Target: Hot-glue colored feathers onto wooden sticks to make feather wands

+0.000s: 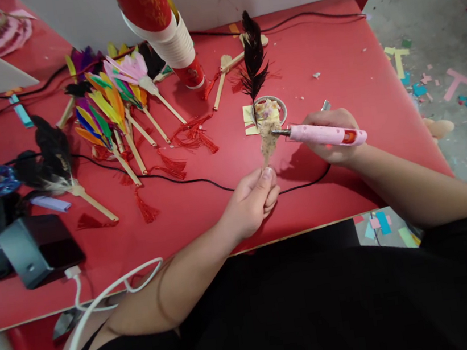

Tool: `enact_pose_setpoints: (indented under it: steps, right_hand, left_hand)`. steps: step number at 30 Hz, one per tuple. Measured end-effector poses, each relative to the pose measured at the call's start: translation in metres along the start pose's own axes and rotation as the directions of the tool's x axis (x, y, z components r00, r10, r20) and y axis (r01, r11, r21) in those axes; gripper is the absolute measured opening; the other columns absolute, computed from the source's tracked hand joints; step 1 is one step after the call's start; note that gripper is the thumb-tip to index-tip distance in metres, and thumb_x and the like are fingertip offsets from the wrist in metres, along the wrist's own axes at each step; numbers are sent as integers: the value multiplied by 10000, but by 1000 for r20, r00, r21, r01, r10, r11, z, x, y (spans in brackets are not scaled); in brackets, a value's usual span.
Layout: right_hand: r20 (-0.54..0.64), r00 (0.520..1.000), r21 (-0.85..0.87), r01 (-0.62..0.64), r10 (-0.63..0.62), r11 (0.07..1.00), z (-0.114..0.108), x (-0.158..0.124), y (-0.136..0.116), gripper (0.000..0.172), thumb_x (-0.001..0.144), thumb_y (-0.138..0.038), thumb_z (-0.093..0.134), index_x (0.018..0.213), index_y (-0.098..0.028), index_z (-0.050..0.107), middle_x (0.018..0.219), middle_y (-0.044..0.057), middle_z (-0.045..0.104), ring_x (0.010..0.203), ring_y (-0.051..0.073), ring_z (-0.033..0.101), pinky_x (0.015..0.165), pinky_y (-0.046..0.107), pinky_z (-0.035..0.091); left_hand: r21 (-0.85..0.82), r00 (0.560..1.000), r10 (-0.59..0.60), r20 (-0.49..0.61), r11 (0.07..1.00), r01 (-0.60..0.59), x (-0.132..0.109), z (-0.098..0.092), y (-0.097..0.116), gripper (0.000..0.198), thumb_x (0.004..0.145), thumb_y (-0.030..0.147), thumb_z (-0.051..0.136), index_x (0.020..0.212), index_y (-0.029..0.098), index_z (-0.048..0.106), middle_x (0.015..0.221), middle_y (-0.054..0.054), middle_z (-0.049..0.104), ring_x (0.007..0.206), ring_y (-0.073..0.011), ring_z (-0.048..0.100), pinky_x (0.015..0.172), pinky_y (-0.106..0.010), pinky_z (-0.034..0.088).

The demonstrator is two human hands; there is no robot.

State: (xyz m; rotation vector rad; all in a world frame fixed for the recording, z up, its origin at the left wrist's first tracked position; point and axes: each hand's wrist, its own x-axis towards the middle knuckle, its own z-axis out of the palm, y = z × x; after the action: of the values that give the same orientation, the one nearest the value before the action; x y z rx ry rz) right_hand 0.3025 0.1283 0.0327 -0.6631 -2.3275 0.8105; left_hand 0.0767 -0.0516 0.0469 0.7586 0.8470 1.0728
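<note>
My left hand (252,197) is closed in a pinch on the lower end of a pale, fuzzy feather stick (268,140) held upright over the red table (333,81). My right hand (332,138) is wrapped round a pink glue pen (326,135), and the pen's metal tip touches the feather near its top. Just behind stands a small round dish (279,106) on yellow paper, with a black feather (253,60) rising from it.
Several coloured feather sticks with red tassels (114,116) lie at the left. A stack of red and white paper cups (162,23) leans at the back. Black phones and a charger (19,243) sit front left. A black cable (182,179) crosses the table. Paper scraps litter the floor (440,79).
</note>
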Motion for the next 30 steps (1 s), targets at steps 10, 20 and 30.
enact_pose_setpoints:
  steps: [10,20,30]
  right_hand:
    - [-206,940,116,299,-271,947,0,1,-2,107,1027,-325,755,926,-290,746,680,-27,700,475,149,556,474,314,409]
    - [-90,990,66,112,-106,992,2,-1,-7,255,1058,-463,731,899,-269,774,726,18,752,506,160,559,528,340,470]
    - [-59,988,66,146,-142,987,-2,0,1,193,1031,-457,732,920,-300,746,733,22,748,532,193,610,536,360,471]
  left_hand:
    - [-3,998,67,16,998,-67,4,-2,-4,705,1133,839,726,851,274,413,641,130,301,512,-83,197,458,-183,239]
    - [22,996,87,10,996,-88,4,-3,-4,712,1126,856,723,843,273,428,625,127,323,500,-81,222,460,-188,245]
    - [-68,996,31,89,997,-25,-3,-1,-2,673,1159,799,712,860,271,418,637,135,280,502,-79,155,452,-169,194]
